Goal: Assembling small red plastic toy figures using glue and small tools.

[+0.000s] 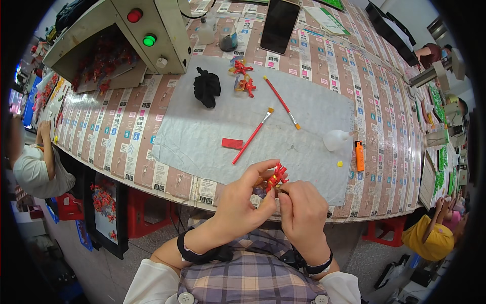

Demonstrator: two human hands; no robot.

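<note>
Between my hands, just above the table's near edge, is a small red plastic figurine with yellow parts. My left hand is closed round it, thumb and fingers pinching its side. Close beside it, my right hand has its fingertips pinched together at the figurine; whether they hold some small piece is hidden. Two more red figurines with yellow and clear parts, one a red figurine, lie farther off on the grey cloth. Nearer lie a red-handled brush, a second brush and a red block.
A black cloth, a white squeeze bottle and an orange lighter lie around the mat. Behind stand a phone, a dark jar and a metal machine holding red figurines. Other people sit left and right.
</note>
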